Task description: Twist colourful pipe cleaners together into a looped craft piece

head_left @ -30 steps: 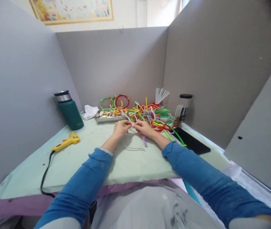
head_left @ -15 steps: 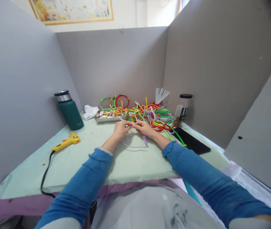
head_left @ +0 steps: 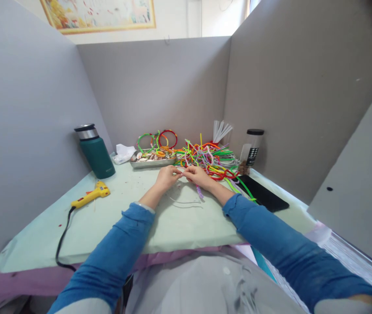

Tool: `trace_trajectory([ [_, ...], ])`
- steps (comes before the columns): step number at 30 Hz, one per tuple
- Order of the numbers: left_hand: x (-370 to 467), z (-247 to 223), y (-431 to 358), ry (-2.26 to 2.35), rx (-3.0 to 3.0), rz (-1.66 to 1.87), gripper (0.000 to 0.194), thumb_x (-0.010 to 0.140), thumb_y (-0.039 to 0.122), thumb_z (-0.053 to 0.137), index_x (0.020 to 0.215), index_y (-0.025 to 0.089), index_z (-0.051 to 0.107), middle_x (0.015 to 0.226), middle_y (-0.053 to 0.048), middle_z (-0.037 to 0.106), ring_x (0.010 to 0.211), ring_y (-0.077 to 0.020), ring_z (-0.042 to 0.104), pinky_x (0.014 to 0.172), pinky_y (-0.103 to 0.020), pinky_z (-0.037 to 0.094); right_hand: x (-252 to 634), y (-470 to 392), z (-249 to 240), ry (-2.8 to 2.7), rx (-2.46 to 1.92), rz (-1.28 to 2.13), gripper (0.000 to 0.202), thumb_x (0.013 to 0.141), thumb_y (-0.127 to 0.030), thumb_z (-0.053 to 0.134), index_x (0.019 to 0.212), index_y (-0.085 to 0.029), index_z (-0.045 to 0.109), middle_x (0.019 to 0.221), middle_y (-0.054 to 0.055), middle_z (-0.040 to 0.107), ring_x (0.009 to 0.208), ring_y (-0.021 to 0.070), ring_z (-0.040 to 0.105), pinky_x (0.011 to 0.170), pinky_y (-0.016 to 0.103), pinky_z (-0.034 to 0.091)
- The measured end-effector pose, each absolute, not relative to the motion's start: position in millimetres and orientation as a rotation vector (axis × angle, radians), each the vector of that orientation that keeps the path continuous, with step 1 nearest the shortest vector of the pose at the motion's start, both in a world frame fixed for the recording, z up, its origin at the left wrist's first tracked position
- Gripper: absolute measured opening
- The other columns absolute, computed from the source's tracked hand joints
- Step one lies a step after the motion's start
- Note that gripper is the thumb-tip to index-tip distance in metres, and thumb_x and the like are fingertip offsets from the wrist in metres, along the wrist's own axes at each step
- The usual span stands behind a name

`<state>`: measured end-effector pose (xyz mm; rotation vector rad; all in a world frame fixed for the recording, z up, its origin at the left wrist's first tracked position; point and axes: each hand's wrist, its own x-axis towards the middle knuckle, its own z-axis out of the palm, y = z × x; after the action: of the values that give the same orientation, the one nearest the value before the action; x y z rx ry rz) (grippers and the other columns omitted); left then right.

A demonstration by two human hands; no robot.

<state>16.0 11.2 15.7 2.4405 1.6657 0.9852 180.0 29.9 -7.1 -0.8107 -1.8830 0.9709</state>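
My left hand and my right hand meet fingertip to fingertip above the table, both closed in a pinch. Between them is a pipe cleaner, mostly covered by the fingers. A twisted purple length of pipe cleaner hangs out below my right hand. Two thin grey wires lie on the table just under the hands. Right behind my right hand spreads a pile of coloured pipe cleaners.
A metal tray of shells and small pieces stands behind my left hand, with pipe-cleaner rings at its back. Leftward are a yellow glue gun and a green bottle. A black phone-like slab and a clear jar sit right.
A pale strand end that stuck out past my left fingers no longer shows. The hands have barely moved, fingertips still together.
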Motion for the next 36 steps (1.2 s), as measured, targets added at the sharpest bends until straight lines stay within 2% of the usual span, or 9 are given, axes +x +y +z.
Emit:
trace_trajectory([
  [5, 16.5, 16.7, 10.1, 1.651, 2.484, 0.954, 0.021, 0.076, 0.031, 0.058, 0.085, 0.019, 0.072, 0.09, -0.006, 0.068, 0.08, -0.0152, 0.059, 0.072, -0.021, 0.041, 180.0, 30.5, -7.2, -1.876, -0.812, 0.972, 0.028, 0.073, -0.042, 0.053, 0.068, -0.015, 0.052, 0.047, -0.006, 0.045, 0.041, 0.0056, 0.034, 0.043, 0.02, 0.024],
  [10, 17.2, 18.1, 8.8, 1.677, 2.448, 0.943, 0.024, 0.076, 0.034, 0.057, 0.085, 0.019, 0.073, 0.085, -0.006, 0.07, 0.074, -0.0159, 0.059, 0.067, -0.022, 0.04, 180.1, 31.4, -7.7, -1.873, -0.805, 0.952, 0.027, 0.073, -0.041, 0.053, 0.068, -0.015, 0.052, 0.048, -0.005, 0.045, 0.043, 0.0059, 0.035, 0.045, 0.02, 0.026],
  [15, 17.0, 19.2, 8.4, 1.701, 2.344, 0.972, 0.025, 0.075, 0.034, 0.057, 0.083, 0.017, 0.073, 0.071, -0.005, 0.069, 0.064, -0.0145, 0.057, 0.061, -0.022, 0.038, 180.1, 31.9, -7.8, -1.855, -0.801, 0.91, 0.026, 0.073, -0.04, 0.053, 0.07, -0.014, 0.053, 0.049, -0.005, 0.046, 0.045, 0.0064, 0.037, 0.047, 0.02, 0.028],
  [23, 16.7, 20.8, 9.5, 1.717, 2.272, 1.018, 0.026, 0.072, 0.035, 0.057, 0.079, 0.016, 0.073, 0.07, -0.005, 0.069, 0.061, -0.0134, 0.055, 0.056, -0.022, 0.035, 181.3, 33.5, -7.6, -1.861, -0.803, 0.821, 0.024, 0.074, -0.039, 0.051, 0.07, -0.015, 0.053, 0.053, -0.004, 0.048, 0.049, 0.0074, 0.04, 0.049, 0.02, 0.03],
  [36, 15.1, 20.5, 7.4, 1.526, 2.084, 1.036, 0.028, 0.07, 0.036, 0.055, 0.067, 0.012, 0.069, 0.057, -0.002, 0.062, 0.053, -0.0098, 0.048, 0.052, -0.02, 0.033, 182.0, 28.8, -4.1, -1.868, -0.763, 0.849, 0.024, 0.073, -0.038, 0.052, 0.07, -0.015, 0.054, 0.053, -0.004, 0.048, 0.048, 0.0073, 0.04, 0.048, 0.02, 0.03],
])
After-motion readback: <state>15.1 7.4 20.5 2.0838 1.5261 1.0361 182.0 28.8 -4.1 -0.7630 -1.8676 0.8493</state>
